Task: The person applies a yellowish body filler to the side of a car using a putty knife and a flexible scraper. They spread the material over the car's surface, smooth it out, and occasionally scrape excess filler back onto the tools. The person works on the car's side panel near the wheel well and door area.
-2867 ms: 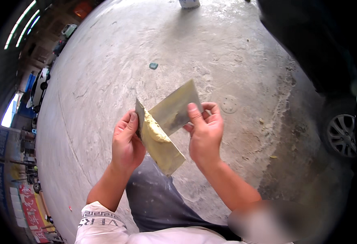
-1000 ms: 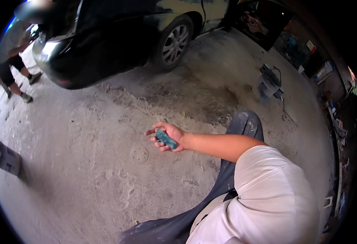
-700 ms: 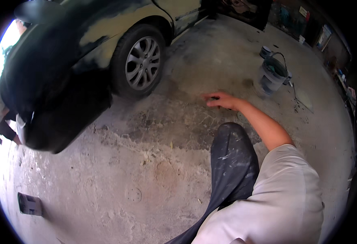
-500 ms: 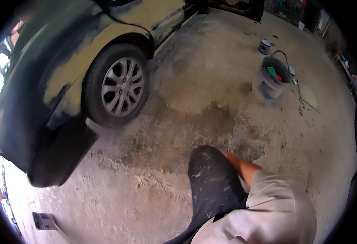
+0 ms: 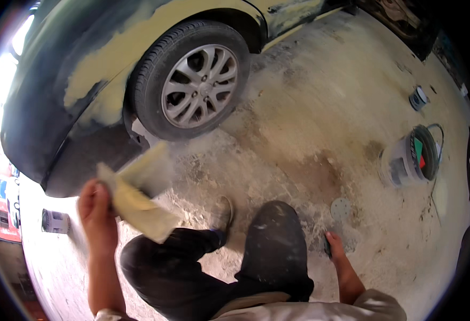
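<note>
The left hand (image 5: pixel 97 211) pinches two thin, stiff, putty-smeared spreader blades (image 5: pixel 136 192) by their clean near edges above the knee, light but messy; right hand (image 5: pixel 335 247), low by the floor, grip unclear.

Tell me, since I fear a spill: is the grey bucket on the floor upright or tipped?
Upright. The grey bucket stands on the concrete floor with its open mouth facing up.

The car wheel (image 5: pixel 198 86) stands ahead-left of the bent knees (image 5: pixel 275 235); the bucket (image 5: pixel 410 161) sits on the floor to the right, a small can (image 5: pixel 419 98) beyond it
</note>
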Demonstrator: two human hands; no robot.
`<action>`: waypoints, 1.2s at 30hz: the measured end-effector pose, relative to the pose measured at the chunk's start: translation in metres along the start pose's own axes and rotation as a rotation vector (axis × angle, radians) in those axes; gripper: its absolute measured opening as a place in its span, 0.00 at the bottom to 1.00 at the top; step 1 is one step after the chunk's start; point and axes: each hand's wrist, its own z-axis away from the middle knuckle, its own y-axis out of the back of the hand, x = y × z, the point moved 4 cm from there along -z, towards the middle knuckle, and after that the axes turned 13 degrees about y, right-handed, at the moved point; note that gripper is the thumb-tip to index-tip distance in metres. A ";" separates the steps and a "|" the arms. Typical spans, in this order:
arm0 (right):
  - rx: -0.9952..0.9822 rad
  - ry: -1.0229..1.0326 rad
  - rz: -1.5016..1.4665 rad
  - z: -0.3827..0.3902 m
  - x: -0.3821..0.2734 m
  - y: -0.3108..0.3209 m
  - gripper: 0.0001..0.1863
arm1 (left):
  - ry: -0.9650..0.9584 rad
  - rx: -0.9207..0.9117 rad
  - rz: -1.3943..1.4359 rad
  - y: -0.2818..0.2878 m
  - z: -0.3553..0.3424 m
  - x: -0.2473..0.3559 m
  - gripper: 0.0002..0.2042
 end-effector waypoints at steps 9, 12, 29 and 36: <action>0.005 -0.126 -0.372 -0.012 0.043 -0.116 0.34 | 0.053 -0.472 -0.035 -0.138 -0.183 -0.047 0.10; 0.141 -0.207 -0.276 -0.029 0.037 -0.138 0.32 | -0.019 -0.497 -0.047 -0.168 -0.244 -0.046 0.11; 0.385 -0.050 0.037 -0.190 -0.140 -0.156 0.23 | -0.097 -0.378 0.140 -0.287 -0.364 -0.108 0.11; 0.413 -0.176 0.020 -0.209 -0.108 -0.082 0.20 | 0.220 -0.446 0.352 -0.403 -0.324 -0.120 0.11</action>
